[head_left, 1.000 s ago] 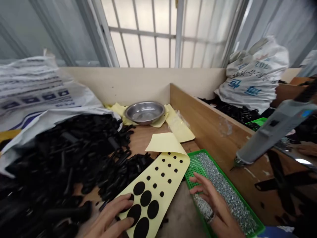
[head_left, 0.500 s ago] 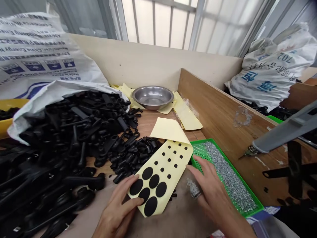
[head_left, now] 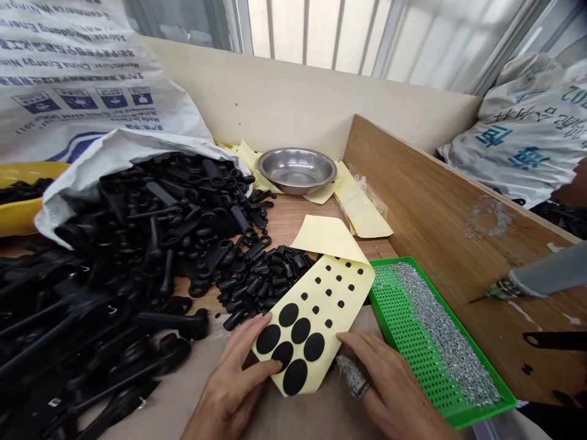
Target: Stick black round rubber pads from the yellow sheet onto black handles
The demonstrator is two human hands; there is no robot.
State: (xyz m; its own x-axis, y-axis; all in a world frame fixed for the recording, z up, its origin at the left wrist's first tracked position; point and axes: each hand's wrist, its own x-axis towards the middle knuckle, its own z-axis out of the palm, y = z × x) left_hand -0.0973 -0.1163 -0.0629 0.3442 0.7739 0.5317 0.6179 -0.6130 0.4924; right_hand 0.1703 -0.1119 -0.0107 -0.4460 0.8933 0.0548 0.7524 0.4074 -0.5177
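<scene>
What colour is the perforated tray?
The tray is bright green, best seen in the head view.

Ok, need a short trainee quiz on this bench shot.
1. Which hand holds the clump of small silver pieces?
2. True or false: the green perforated tray lies to the right of the yellow sheet of black dots.
3. What does the left hand touch: a) the yellow sheet, b) the steel bowl, c) the green tray?

Key: 1 right hand; 2 true; 3 a.
</scene>
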